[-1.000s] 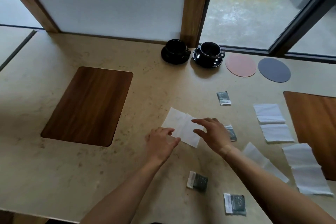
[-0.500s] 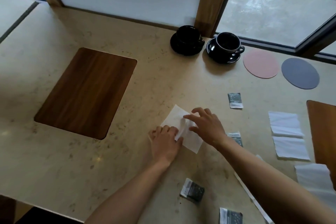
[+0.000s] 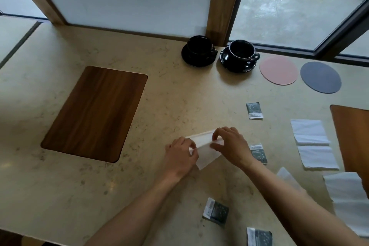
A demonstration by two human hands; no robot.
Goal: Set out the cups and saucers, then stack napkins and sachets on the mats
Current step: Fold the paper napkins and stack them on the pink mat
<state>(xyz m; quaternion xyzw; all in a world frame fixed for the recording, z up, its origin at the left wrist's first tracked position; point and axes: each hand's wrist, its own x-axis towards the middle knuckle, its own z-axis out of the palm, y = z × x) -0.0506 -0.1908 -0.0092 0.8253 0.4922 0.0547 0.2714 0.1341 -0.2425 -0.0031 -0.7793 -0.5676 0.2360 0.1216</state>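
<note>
- both hands work on one white napkin point(image 3: 205, 151) lying on the counter point(image 3: 163, 106) near its middle, right of the wooden mat point(image 3: 93, 113).
- the left hand point(image 3: 180, 157) pinches the napkin's left edge, its fingers point(image 3: 192, 149) curled over the paper.
- the right hand point(image 3: 229, 147) pinches the far edge between thumb and bent fingers point(image 3: 216, 136), with that edge lifted and folded over toward the person.
- two black cups on black saucers sit side by side at the far edge of the counter by the window: the left cup point(image 3: 199, 47) and the right cup point(image 3: 241, 51), handles pointing right.
- a pink round coaster point(image 3: 278, 70) and a grey round coaster point(image 3: 320, 77) lie just right of the cups.
- dark sachets lie scattered: one point(image 3: 254, 110) beyond the right hand, one point(image 3: 259, 153) partly behind the right wrist, two at the near edge point(image 3: 216, 211) point(image 3: 259, 236).
- more white napkins point(image 3: 313, 144) lie flat on the right, beside a second wooden mat point(image 3: 353, 138) cut off by the frame.
</note>
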